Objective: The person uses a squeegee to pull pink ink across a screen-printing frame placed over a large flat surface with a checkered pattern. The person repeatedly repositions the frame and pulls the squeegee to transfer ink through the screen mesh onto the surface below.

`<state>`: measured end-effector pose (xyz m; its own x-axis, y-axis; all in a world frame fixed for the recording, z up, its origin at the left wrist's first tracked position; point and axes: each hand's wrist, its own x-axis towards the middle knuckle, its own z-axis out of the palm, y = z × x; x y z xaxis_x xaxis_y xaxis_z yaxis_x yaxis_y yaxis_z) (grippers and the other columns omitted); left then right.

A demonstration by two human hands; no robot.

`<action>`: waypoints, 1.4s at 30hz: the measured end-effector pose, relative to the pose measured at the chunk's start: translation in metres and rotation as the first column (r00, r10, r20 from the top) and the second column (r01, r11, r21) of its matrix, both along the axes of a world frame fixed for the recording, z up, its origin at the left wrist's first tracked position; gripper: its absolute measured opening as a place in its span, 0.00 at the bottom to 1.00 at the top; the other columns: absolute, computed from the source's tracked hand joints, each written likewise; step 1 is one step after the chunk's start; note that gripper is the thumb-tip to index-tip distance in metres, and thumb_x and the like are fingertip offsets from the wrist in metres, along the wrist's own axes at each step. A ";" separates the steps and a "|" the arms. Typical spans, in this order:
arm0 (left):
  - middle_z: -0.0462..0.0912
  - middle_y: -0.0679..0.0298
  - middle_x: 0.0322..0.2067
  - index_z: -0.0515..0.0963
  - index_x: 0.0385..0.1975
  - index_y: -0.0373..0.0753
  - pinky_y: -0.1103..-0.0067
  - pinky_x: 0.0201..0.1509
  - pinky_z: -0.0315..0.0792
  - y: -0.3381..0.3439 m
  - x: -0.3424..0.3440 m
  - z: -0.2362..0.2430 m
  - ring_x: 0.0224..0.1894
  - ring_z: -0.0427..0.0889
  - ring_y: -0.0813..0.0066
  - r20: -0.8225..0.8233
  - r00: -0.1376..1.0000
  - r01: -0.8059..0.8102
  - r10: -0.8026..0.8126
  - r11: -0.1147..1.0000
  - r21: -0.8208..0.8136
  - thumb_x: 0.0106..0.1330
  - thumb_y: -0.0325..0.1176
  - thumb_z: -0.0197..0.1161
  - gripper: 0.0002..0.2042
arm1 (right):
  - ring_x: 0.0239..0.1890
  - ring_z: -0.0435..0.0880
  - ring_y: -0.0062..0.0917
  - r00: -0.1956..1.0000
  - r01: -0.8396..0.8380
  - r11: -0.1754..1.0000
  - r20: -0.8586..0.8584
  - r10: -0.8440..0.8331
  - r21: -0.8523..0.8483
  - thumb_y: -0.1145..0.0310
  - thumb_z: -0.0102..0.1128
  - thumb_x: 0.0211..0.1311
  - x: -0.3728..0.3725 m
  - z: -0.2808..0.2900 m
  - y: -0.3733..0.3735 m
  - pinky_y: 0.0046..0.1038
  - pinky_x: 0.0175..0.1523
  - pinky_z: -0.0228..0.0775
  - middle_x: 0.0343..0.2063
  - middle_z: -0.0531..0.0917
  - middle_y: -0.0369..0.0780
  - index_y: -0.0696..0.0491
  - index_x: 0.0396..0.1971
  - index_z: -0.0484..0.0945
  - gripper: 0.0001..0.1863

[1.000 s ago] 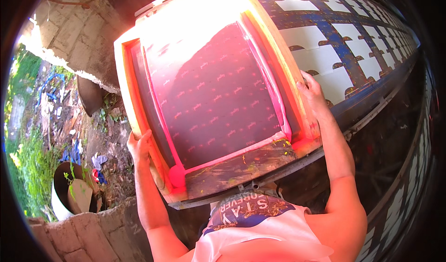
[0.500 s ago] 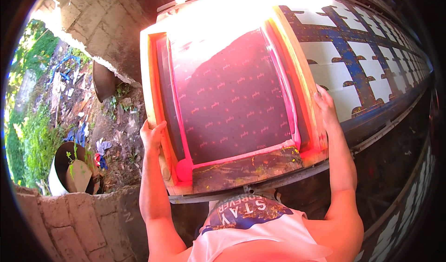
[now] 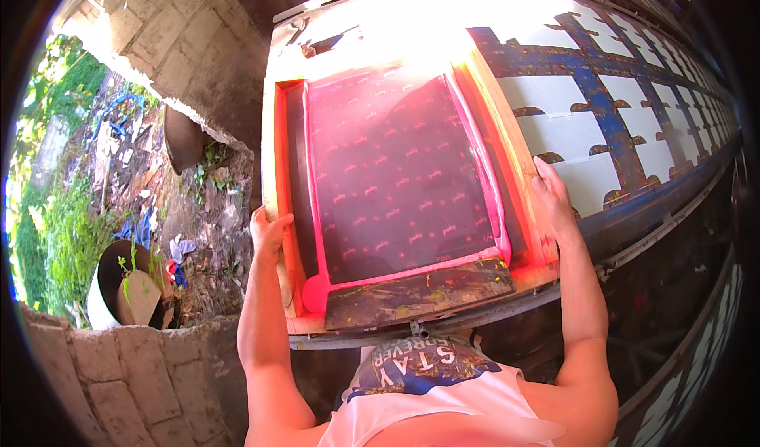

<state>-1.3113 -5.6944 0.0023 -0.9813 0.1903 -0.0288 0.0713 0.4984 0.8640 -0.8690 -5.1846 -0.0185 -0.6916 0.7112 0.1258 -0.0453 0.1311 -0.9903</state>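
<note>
A wooden screen-printing frame [image 3: 511,134] with dark patterned mesh [image 3: 388,190] lies in front of me over the near end of a long table. Bright pink ink lines the mesh at the left, right and near sides, with a round pink blob [image 3: 315,293] at the near left corner. My left hand [image 3: 270,231] grips the frame's left side, thumb on top. On the opposite side, my right hand [image 3: 552,196] is closed round the outer edge, its fingers partly hidden. Along the near edge runs a dark, paint-stained wooden board [image 3: 419,292].
To the right, the blue stained table [image 3: 609,146] carries rows of white sheets [image 3: 571,134]. A metal rail [image 3: 372,341] runs before my body. At left are a block wall [image 3: 127,368], a curved white container [image 3: 103,292] and littered ground. Strong glare covers the table's far end.
The frame's far end has come nearer to me, and its far left corner has shifted right. Small dark marks on the table beyond it now show. Both hands stay on the frame.
</note>
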 end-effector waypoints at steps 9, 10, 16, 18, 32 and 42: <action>0.89 0.53 0.47 0.89 0.45 0.29 0.67 0.52 0.83 0.004 -0.002 -0.020 0.44 0.90 0.61 -0.271 0.961 -0.121 0.054 0.964 -0.236 0.57 0.39 0.86 0.23 | 0.65 0.86 0.44 0.973 -0.230 0.606 0.187 0.134 0.761 0.68 0.81 0.63 0.016 0.061 -0.124 0.42 0.71 0.78 0.63 0.87 0.45 0.51 0.60 0.88 0.25; 0.90 0.54 0.42 0.89 0.46 0.29 0.67 0.51 0.82 0.005 -0.001 -0.019 0.42 0.89 0.63 -0.237 0.971 -0.111 0.043 0.953 -0.282 0.63 0.42 0.83 0.22 | 0.62 0.88 0.42 0.916 -0.398 0.603 0.265 0.300 0.692 0.68 0.83 0.60 0.018 0.067 -0.144 0.43 0.68 0.81 0.60 0.88 0.43 0.50 0.56 0.90 0.23; 0.91 0.54 0.35 0.89 0.52 0.30 0.67 0.49 0.81 0.009 0.003 -0.010 0.38 0.89 0.64 -0.242 0.969 -0.057 0.049 0.998 -0.025 0.79 0.39 0.68 0.16 | 0.57 0.89 0.37 0.878 -0.461 0.326 0.373 0.299 0.825 0.67 0.75 0.62 0.007 0.067 -0.240 0.41 0.63 0.81 0.52 0.90 0.40 0.49 0.52 0.91 0.17; 0.93 0.50 0.42 0.89 0.55 0.32 0.64 0.53 0.82 0.011 0.000 -0.015 0.45 0.92 0.54 -0.351 0.936 -0.082 0.035 0.989 -0.121 0.82 0.40 0.64 0.17 | 0.57 0.89 0.36 0.909 -0.406 0.297 0.350 0.224 0.864 0.68 0.64 0.68 0.002 0.066 -0.245 0.40 0.63 0.81 0.53 0.90 0.41 0.51 0.53 0.90 0.16; 0.91 0.43 0.54 0.86 0.60 0.32 0.55 0.65 0.82 0.027 0.004 -0.018 0.58 0.89 0.41 -0.534 0.846 -0.137 0.004 0.968 -0.209 0.79 0.39 0.61 0.19 | 0.56 0.93 0.43 0.838 -0.540 0.360 0.526 0.144 0.761 0.76 0.70 0.66 -0.073 0.106 -0.222 0.43 0.61 0.86 0.53 0.93 0.46 0.47 0.61 0.89 0.23; 0.91 0.43 0.49 0.86 0.65 0.42 0.54 0.60 0.85 0.032 0.013 -0.011 0.53 0.91 0.41 -0.548 0.836 -0.136 -0.025 0.958 -0.252 0.77 0.44 0.62 0.22 | 0.61 0.90 0.48 0.664 -0.713 0.519 0.692 0.283 0.472 0.77 0.68 0.63 -0.097 0.092 -0.200 0.46 0.69 0.80 0.58 0.92 0.49 0.50 0.66 0.87 0.29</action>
<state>-1.2980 -5.6625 -0.0083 -0.8616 0.1991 0.4669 0.4509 0.7225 0.5241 -0.9663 -5.3846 0.0734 -0.9946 0.0719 -0.0743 0.0999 0.8544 -0.5100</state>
